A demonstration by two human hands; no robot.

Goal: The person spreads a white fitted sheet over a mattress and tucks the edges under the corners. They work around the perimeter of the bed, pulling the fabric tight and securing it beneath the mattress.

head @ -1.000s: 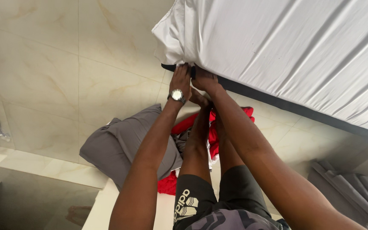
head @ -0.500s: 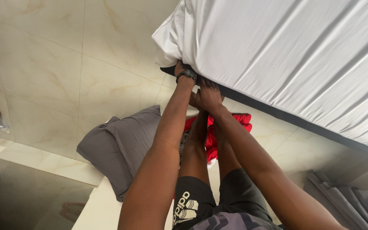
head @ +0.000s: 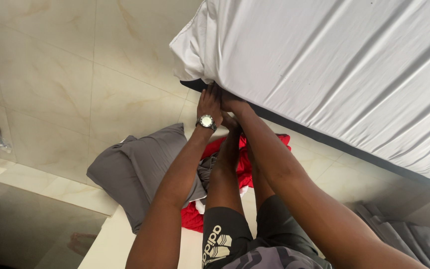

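Here, both hands are seen pressed to the lower edge of a mattress corner, viewed from above. The left hand, with a round-faced wristwatch on its wrist, is laid flat against the spot where the white sheet meets the dark bed base; its fingertips are hidden under the sheet's hem, so whether they are curled or grip anything cannot be told. The right hand is set just beside it, touching it; its fingers are likewise tucked beneath the hem, and their state cannot be told. The sheet is found directly above and beyond the fingertips, stretched over the mattress, with a bunched fold at the corner just left of the left fingers. Below the wrists, on the pale marble-patterned floor, a grey pillow is seen, well behind the fingers, and a red cloth lies under the person's legs. A pile of grey fabric is noted far right of the fingers.
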